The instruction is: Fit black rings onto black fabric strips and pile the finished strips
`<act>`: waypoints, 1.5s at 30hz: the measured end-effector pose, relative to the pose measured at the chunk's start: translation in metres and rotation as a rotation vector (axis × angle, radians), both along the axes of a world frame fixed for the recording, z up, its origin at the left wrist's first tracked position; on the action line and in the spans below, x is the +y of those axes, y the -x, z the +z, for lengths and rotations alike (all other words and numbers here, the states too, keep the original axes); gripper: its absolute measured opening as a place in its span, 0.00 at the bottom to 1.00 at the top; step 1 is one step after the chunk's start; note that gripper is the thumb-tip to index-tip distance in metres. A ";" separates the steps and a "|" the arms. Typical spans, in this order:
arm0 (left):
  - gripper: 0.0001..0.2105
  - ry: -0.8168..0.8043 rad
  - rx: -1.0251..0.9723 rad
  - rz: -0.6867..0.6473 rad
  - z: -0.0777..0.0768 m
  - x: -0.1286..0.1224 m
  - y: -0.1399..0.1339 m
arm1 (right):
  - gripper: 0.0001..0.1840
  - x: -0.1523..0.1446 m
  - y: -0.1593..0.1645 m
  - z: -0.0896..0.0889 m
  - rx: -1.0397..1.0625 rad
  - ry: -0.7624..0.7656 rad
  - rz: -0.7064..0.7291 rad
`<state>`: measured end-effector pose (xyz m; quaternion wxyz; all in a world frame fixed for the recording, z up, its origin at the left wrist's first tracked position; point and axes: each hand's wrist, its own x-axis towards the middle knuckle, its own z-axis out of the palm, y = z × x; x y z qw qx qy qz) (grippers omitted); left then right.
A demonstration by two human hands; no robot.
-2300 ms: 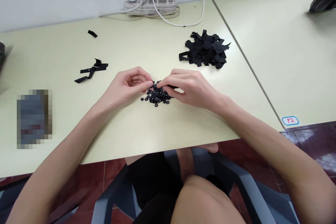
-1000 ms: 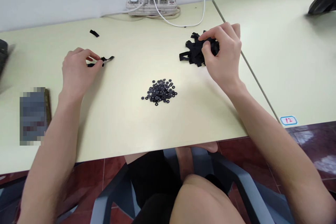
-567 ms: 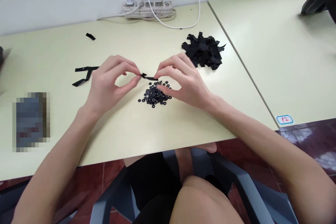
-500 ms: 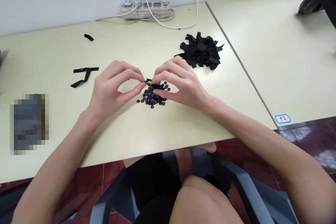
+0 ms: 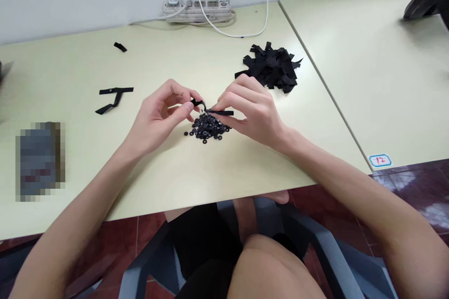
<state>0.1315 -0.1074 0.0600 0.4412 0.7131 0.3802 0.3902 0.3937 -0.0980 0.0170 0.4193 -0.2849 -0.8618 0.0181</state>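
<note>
A person's left hand (image 5: 164,114) and right hand (image 5: 253,108) pinch a narrow black fabric strip (image 5: 226,113) between thumb and fingers, above heaped small round black buttons (image 5: 208,127).

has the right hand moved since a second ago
Yes: judged against the table seam, the right hand has moved left and nearer the person, from the pile of black strips to the pile of buttons.

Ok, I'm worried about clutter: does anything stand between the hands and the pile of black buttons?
Nothing visible but what they hold: the left hand and right hand pinch black fabric at the far edge of the button pile. The strip heap lies beyond the right hand, the loose strips off to the left.
</note>
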 end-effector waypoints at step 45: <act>0.10 -0.476 0.243 0.085 -0.009 -0.015 -0.014 | 0.05 -0.005 0.013 0.007 0.510 0.693 0.249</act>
